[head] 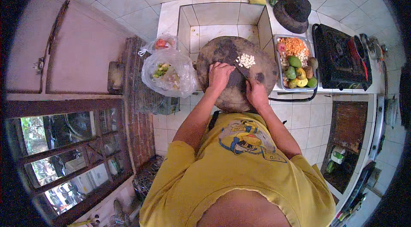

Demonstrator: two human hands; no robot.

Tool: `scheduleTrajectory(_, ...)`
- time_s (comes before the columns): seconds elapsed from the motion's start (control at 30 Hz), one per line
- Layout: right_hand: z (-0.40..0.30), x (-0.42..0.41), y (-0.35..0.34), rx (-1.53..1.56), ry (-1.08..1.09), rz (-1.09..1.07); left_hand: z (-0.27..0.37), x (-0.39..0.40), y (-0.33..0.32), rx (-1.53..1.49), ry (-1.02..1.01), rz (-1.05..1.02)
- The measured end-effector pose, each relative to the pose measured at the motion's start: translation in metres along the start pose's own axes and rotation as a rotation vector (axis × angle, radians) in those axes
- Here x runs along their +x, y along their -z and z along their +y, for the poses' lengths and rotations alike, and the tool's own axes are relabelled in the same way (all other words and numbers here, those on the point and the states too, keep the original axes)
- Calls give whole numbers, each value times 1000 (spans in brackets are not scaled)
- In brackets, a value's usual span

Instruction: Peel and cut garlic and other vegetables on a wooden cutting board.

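Observation:
A round, dark-stained wooden chopping board lies across the front of a tiled sink. My right hand grips a small knife, its dark blade slanting up and left towards my other hand. On the board's left half, my left hand has its fingers bent and close together. A small pale vegetable piece shows at those fingertips, beside the blade's tip; most of it is hidden. Just beyond the knife sits a small heap of white diced vegetable.
Left of the board are a clear plastic bag of scraps and a tied bag with red produce. A plastic tray holds shredded orange vegetable and whole fruits. Farther right stands a black gas stove with a red pan. A stone mortar is behind.

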State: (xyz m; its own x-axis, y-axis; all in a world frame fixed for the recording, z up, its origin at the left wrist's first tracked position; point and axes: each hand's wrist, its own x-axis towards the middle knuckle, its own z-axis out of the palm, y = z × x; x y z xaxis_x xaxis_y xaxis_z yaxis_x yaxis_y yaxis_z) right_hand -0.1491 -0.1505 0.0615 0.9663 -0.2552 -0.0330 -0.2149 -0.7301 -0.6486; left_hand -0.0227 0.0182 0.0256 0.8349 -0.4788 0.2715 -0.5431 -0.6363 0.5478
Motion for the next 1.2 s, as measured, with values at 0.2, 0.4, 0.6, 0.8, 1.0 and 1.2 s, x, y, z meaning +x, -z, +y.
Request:
scheduleTrajectory(0.2,-1,6,-1,-87,-22,-84,-4,-1,-3,30,-9,1)
scheduleTrajectory(0.4,1,15,-13,-115,-48,-75,1,1,0,0,-4,-8)
scheduleTrajectory(0.6,1,14,-10,-169,-108,-81,3,4,-3,24,4,11)
scheduleTrajectory(0.8,-3,5,-5,-84,-39,38,3,11,-6,-12,74,-7)
scheduleTrajectory(1.0,-11,-2,3,-60,-16,0,-5,5,1,10,57,-8)
scheduleTrajectory(1.2,-12,-2,2,-8,11,-7,-5,0,3,8,36,17)
